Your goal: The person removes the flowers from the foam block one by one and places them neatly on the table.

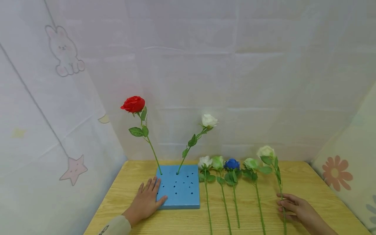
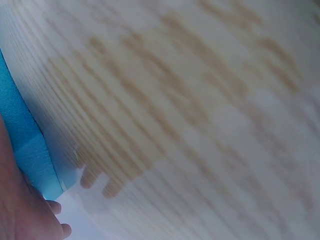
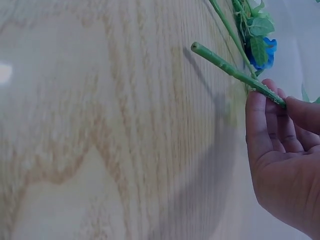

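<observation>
My left hand (image 1: pixel 146 200) rests with straight fingers on the left edge of a blue block (image 1: pixel 183 199) dotted with small holes. A red rose (image 1: pixel 133 104) and a white rose (image 1: pixel 209 121) stand with their stems in the block's back holes, leaning apart. At the right, my right hand (image 1: pixel 298 209) pinches the green stem of another white rose (image 1: pixel 266 151) between thumb and fingers. Its cut stem end (image 3: pixel 215 60) sticks out above the table in the right wrist view. In the left wrist view, only part of the left hand (image 2: pixel 25 210) shows beside the block (image 2: pixel 30 140).
Between block and right hand lie a white rose (image 1: pixel 205 162), a pale green rose (image 1: pixel 218 162), a blue rose (image 1: pixel 232 164) and another pale green rose (image 1: pixel 251 163), stems toward me. Cloth walls (image 1: pixel 188 75) enclose the wooden table (image 1: pixel 117 215) behind and at the sides.
</observation>
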`<state>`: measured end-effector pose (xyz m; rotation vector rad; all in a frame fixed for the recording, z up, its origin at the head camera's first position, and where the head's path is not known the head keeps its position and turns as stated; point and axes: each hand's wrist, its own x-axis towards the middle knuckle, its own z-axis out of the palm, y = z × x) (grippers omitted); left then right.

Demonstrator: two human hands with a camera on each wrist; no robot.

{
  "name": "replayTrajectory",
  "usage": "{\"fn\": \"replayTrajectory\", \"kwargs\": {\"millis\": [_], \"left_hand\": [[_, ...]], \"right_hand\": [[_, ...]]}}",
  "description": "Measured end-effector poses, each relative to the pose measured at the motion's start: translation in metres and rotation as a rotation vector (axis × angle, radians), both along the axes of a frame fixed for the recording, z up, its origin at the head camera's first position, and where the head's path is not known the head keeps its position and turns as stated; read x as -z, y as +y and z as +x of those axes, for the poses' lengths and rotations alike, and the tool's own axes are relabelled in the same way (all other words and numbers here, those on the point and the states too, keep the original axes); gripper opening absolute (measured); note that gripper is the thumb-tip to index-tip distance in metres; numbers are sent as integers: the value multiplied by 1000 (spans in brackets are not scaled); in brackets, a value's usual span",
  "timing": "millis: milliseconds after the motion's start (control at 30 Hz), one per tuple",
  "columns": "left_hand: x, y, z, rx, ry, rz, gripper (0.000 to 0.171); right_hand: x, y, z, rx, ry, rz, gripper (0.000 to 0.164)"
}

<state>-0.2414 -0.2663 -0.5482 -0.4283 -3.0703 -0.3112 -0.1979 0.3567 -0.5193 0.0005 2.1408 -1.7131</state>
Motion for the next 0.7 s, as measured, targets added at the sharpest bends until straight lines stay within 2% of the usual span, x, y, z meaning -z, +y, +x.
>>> {"fn": "replayTrajectory", "kwargs": {"millis": [333,600,700], "left_hand": [[2,-1,-3,-6,-3,-7,91],[6,-3,-4,-14,-9,-12,92],[4,-2,-2,-9,-8,-7,91]], "right_hand": [[9,9,-7,-11,-62,-89,67],[18,17,-11,-50,-120,-237,57],[19,18,-13,-56,-130,-232,57]]}}
